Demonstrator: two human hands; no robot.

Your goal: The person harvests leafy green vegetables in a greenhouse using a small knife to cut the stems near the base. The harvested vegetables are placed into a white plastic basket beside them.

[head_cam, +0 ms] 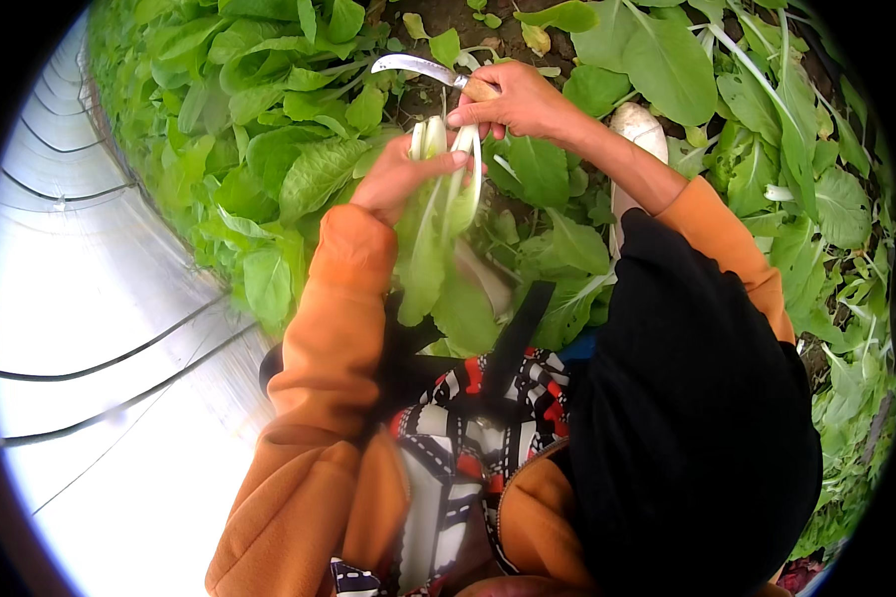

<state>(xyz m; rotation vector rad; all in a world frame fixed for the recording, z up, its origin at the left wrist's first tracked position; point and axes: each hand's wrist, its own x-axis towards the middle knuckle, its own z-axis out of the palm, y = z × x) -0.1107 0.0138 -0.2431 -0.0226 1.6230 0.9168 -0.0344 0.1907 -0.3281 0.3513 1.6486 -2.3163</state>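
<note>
My left hand (407, 173) is closed around the pale stalks of a leafy green plant (434, 246), whose broad leaves hang down towards my lap. Between the thumb and fingers of my right hand (519, 101) is the wooden handle of a small sickle (416, 65). Its curved metal blade points to the left, above the stalks and apart from them. The fingertips of my right hand are at the cut-looking white stalk ends, beside my left thumb; whether they pinch a stalk I cannot tell.
Dense leafy greens (269, 119) grow on the left, beside a translucent plastic sheet wall (104, 261) with dark ribs. More leaves, some with holes, lie or stand on the right (761, 142). A pale shoe (640, 134) rests among them. Brown soil (485, 33) shows ahead.
</note>
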